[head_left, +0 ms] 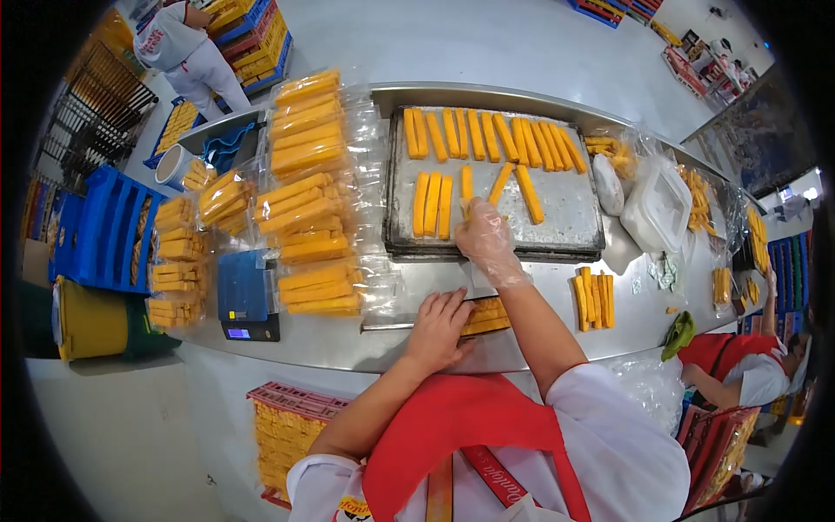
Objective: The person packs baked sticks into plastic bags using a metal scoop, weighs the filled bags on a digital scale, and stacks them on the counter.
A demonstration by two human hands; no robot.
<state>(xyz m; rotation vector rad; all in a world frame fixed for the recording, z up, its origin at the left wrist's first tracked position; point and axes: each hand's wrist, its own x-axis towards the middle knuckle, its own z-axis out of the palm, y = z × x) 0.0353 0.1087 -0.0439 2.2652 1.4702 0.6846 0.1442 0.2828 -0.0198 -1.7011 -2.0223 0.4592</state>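
My right hand (pixel 487 241), in a clear plastic glove, reaches over the metal baking tray (pixel 565 235). Its fingers are closed around the lower end of a yellow breadstick (pixel 467 181). More breadsticks (pixel 432 204) lie on the tray just left of this hand, and a long row (pixel 496 137) runs along its far side. My left hand (pixel 439 332) is bare, its fingers stretched out on a metal edge beside a small group of breadsticks (pixel 487 316). My right forearm partly hides that group.
Bagged breadsticks (pixel 309 209) are piled on the left of the steel table (pixel 409 344), near a digital scale (pixel 246 291). At right are loose breadsticks (pixel 594 298), a white plastic container (pixel 657 204) and a green cloth (pixel 678 335). Other people (pixel 739 361) work nearby.
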